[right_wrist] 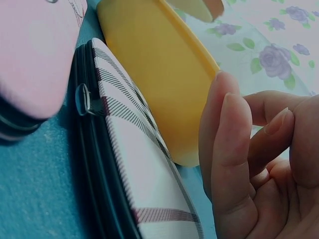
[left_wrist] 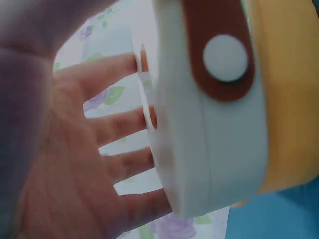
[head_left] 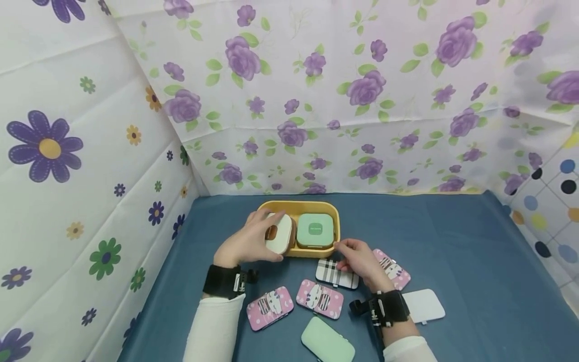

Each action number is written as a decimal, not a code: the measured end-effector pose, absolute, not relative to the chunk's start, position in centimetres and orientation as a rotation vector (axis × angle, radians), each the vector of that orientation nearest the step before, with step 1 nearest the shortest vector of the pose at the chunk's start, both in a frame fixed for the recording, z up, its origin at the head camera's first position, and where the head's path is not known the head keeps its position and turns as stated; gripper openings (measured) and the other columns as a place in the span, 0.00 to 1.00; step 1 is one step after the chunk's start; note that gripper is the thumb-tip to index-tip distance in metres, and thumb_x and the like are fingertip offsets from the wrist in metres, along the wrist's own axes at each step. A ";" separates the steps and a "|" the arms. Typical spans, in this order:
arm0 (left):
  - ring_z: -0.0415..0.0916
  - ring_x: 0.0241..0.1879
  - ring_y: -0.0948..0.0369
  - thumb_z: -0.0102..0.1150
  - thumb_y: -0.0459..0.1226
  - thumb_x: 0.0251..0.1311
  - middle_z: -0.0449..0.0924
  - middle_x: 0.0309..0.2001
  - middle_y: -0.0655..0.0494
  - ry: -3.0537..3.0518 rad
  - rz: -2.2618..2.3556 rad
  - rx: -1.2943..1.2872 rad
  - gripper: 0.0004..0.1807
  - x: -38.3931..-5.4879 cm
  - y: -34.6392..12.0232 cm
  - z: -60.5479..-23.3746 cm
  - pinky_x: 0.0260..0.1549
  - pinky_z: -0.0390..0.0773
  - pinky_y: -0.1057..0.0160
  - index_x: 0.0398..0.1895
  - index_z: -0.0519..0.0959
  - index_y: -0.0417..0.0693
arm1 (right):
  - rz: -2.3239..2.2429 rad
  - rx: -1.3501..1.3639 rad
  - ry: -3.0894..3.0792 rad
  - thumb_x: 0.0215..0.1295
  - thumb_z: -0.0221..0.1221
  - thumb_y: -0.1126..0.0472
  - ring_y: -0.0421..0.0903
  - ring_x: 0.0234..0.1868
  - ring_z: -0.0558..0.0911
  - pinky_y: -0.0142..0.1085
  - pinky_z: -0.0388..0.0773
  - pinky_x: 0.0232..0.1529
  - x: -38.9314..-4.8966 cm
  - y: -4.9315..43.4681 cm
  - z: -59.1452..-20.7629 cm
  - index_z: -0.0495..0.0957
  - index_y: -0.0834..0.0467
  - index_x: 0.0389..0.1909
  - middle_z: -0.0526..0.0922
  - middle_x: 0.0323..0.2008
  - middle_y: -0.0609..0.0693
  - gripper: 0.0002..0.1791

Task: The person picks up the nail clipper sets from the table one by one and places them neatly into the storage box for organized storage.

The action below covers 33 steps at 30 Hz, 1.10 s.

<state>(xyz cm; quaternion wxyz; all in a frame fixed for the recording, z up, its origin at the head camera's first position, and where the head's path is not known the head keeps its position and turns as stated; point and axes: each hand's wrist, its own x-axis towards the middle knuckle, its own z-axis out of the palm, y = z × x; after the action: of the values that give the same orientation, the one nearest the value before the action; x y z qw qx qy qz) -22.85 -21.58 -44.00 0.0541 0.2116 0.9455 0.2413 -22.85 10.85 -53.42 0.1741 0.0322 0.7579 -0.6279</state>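
Fingers of the left hand [head_left: 249,244] are spread wide around one white box [head_left: 284,234], brown-strapped, gripped tilted in the left half of a yellow basket [head_left: 296,205]. The near right rim is pinched by the right hand [head_left: 360,260], fingers curled. One green box [head_left: 315,229] is seated right. Nearer, on the table [head_left: 488,281], three pink cases [head_left: 319,299], one plaid case [head_left: 334,275], one white case [head_left: 425,305] and one green case [head_left: 327,342] are scattered.

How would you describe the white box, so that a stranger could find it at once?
On the blue cloth, near the flowered backdrop, stands a yellow basket. At its left end, the left hand grips the white box. Unlike the mint box sitting level beside it, it is tilted and has a brown patch.
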 end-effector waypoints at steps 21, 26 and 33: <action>0.51 0.80 0.37 0.83 0.53 0.51 0.57 0.80 0.36 2.997 0.602 0.614 0.58 -26.3 -19.1 -45.9 0.61 0.76 0.35 0.85 0.62 0.55 | -1.822 0.065 2.132 0.80 0.60 0.49 0.42 0.25 0.83 0.32 0.81 0.28 -22.6 10.9 -53.4 0.83 0.61 0.54 0.85 0.35 0.58 0.19; 0.56 0.76 0.36 0.84 0.52 0.51 0.59 0.78 0.36 3.035 0.570 0.638 0.59 -27.0 -19.2 -46.6 0.65 0.71 0.36 0.85 0.62 0.52 | -1.819 0.069 2.137 0.80 0.61 0.49 0.43 0.25 0.84 0.33 0.81 0.28 -22.6 10.9 -53.5 0.84 0.61 0.54 0.85 0.35 0.58 0.19; 0.51 0.79 0.36 0.84 0.50 0.53 0.57 0.79 0.35 2.994 0.604 0.593 0.57 -27.4 -19.6 -47.7 0.71 0.62 0.33 0.85 0.63 0.53 | -1.818 0.063 2.150 0.80 0.61 0.49 0.43 0.24 0.83 0.33 0.80 0.27 -22.6 10.9 -53.6 0.84 0.61 0.54 0.85 0.32 0.57 0.19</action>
<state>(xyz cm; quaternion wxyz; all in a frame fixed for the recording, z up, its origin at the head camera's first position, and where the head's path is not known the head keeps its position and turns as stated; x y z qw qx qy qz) -27.42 -19.62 -47.75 0.0149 0.1907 0.9622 0.1940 -22.60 10.86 -53.65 0.1619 0.0222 0.7533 -0.6371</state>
